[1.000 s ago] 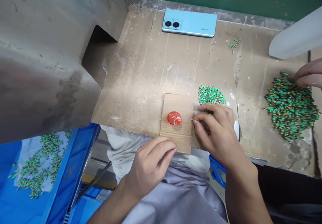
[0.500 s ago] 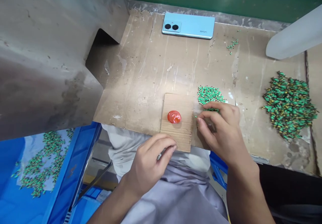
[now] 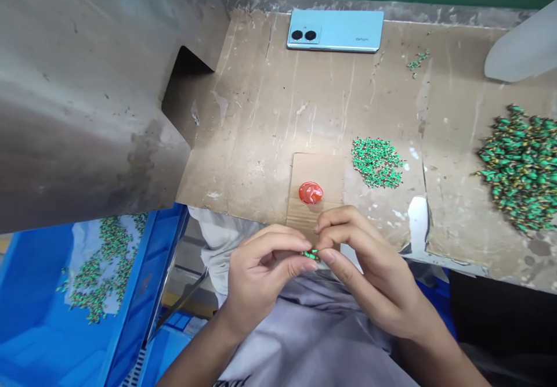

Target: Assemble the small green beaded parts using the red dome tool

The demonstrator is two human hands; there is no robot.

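Note:
My left hand (image 3: 259, 274) is closed in a pinch just past the near edge of the table. Between its thumb and fingertips are a few tiny green pieces with darker ends (image 3: 311, 254). My right hand (image 3: 374, 268) meets it there, its thumb and index fingertip pinched at the same pieces. Beyond the fingertips, a glossy red-orange blob (image 3: 310, 192), round in outline, sits on a cardboard rectangle (image 3: 319, 167). To the right of the cardboard, a small heap of like green pieces (image 3: 376, 161) lies spread on the table.
A larger heap of green and dark pieces (image 3: 524, 169) lies far right, below a white rounded object (image 3: 520, 50). A light blue phone (image 3: 335, 30) lies at the back. A bent metal housing (image 3: 87, 97) stands left, above a blue bin (image 3: 30, 294) holding more pieces.
My right hand has moved left from beside the small heap to my left hand, and their fingertips now meet at the green pieces. The view has shifted slightly.

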